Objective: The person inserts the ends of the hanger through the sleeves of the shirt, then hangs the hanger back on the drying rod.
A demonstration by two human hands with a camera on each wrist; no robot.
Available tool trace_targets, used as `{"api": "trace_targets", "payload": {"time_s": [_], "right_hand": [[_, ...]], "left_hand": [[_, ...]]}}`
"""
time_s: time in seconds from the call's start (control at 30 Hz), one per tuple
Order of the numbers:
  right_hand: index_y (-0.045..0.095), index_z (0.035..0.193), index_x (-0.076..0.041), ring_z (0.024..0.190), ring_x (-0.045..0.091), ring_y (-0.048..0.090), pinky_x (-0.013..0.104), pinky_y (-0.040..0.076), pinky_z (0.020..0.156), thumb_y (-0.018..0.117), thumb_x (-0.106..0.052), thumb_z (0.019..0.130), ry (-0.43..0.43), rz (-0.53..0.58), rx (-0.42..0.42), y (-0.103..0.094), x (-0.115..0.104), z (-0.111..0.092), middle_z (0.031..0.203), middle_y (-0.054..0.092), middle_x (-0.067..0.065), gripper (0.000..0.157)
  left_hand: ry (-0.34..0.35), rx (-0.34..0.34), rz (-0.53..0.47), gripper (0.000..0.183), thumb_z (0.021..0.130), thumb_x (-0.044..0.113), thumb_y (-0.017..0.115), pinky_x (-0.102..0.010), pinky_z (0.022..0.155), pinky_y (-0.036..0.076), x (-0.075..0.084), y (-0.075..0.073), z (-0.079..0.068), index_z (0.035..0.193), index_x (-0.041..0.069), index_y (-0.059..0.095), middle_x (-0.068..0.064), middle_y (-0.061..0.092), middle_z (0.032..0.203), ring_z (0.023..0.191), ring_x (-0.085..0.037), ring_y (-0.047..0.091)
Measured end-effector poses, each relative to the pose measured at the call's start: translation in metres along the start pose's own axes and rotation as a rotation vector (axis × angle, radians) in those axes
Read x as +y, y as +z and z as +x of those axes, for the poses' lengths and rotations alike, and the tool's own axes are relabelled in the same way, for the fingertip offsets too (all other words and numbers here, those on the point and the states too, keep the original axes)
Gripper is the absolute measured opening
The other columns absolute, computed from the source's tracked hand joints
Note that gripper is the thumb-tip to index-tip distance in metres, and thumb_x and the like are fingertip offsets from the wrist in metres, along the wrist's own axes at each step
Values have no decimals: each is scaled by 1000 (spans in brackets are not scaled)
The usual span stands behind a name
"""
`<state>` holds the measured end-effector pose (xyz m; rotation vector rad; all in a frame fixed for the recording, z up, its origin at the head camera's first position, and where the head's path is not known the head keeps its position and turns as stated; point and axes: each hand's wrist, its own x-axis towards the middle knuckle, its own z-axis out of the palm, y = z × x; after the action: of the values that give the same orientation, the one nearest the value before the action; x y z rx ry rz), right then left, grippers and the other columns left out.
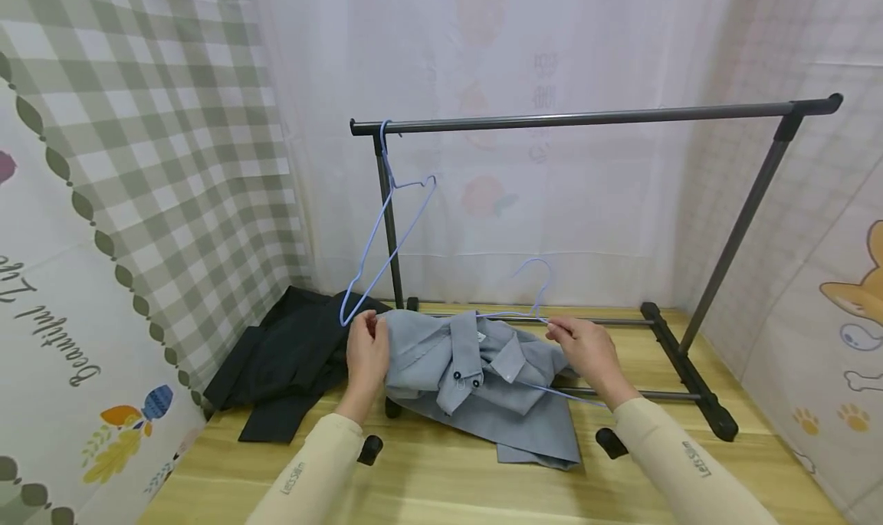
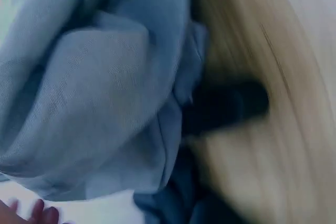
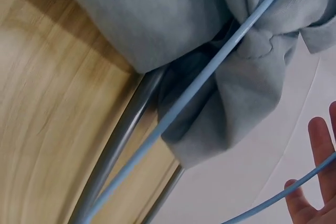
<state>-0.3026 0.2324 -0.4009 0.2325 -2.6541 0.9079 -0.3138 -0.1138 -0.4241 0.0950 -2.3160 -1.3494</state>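
Note:
A grey button-up shirt [image 1: 421,356] hangs bunched in front of me, with its collar and dark buttons facing me. My left hand [image 1: 368,360] pinches the cloth at the shirt's upper left edge. A thin blue hanger [image 3: 178,106] is partly inside the shirt; its hook rises above the collar and one arm sticks out on the right. My right hand [image 1: 592,355] holds that hanger by the wire of its right shoulder, thumb and fingers about it. In the left wrist view, fingers [image 2: 44,214] show just below the grey cloth.
Behind the shirt stands a dark metal garment rack [image 1: 552,119]. A second blue hanger [image 1: 383,138] hangs at the left end of its bar. Black folded clothing [image 1: 290,356] lies left on the wooden tabletop [image 1: 441,494]. The rack's feet and low rails lie around the shirt.

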Motion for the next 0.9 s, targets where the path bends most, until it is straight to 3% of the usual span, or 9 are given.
{"api": "trace_targets", "payload": {"time_s": [0.13, 0.17, 0.23, 0.3, 0.4, 0.53, 0.7, 0.9], "right_hand": [[70, 121, -4, 95, 33, 69, 51, 52, 75, 59, -19, 101, -45, -42, 21, 6, -4, -1, 97, 76, 6, 28], [71, 120, -5, 94, 33, 70, 50, 52, 73, 60, -19, 100, -57, -48, 29, 8, -5, -2, 96, 76, 6, 27], [72, 119, -5, 91, 32, 70, 48, 52, 69, 62, -18, 99, -84, -59, 44, 10, -6, -2, 94, 76, 6, 25], [73, 117, -5, 89, 32, 70, 46, 53, 67, 63, -16, 98, -108, -64, 60, 12, -7, -1, 92, 76, 6, 24], [73, 116, -6, 87, 31, 71, 42, 52, 62, 64, -16, 97, -129, -65, 69, 14, -10, -1, 91, 76, 5, 23], [74, 114, -8, 84, 30, 71, 37, 49, 55, 65, -17, 97, -155, -66, 68, 17, -14, -1, 90, 76, 4, 21], [75, 113, -9, 80, 26, 71, 35, 47, 53, 66, -17, 96, -174, -64, 70, 20, -18, -1, 90, 76, 3, 20], [77, 108, -13, 79, 25, 71, 42, 51, 58, 67, -18, 95, -181, -75, 97, 20, -23, 3, 90, 76, 2, 17]], "left_hand": [[383, -67, 320, 39, 100, 23, 60, -61, 107, 28, 4, 10, 3, 133, 1, 59, -19, 56, 135, 130, -38, 46], [443, -104, 375, 39, 101, 24, 60, -62, 108, 26, 7, 13, 5, 133, 2, 60, -18, 57, 135, 131, -38, 45], [499, -209, 440, 38, 102, 27, 56, -65, 109, 22, 13, 19, 8, 133, 4, 61, -16, 60, 134, 133, -37, 45], [499, -331, 457, 34, 105, 29, 51, -65, 110, 21, 22, 24, 11, 126, 8, 66, -11, 66, 126, 128, -34, 51], [474, -511, 412, 32, 106, 28, 47, -55, 105, 35, 32, 31, 14, 115, 10, 72, -8, 71, 111, 111, -28, 62], [395, -628, 268, 26, 104, 23, 54, -40, 85, 50, 40, 37, 14, 112, 10, 75, -6, 72, 104, 98, -23, 66], [286, -627, 129, 19, 100, 22, 62, -34, 80, 50, 45, 42, 11, 110, 11, 75, -2, 71, 106, 95, -18, 64], [306, -562, 67, 10, 95, 18, 69, -33, 79, 49, 56, 53, 10, 99, 12, 75, 2, 71, 97, 88, -15, 61]]}}
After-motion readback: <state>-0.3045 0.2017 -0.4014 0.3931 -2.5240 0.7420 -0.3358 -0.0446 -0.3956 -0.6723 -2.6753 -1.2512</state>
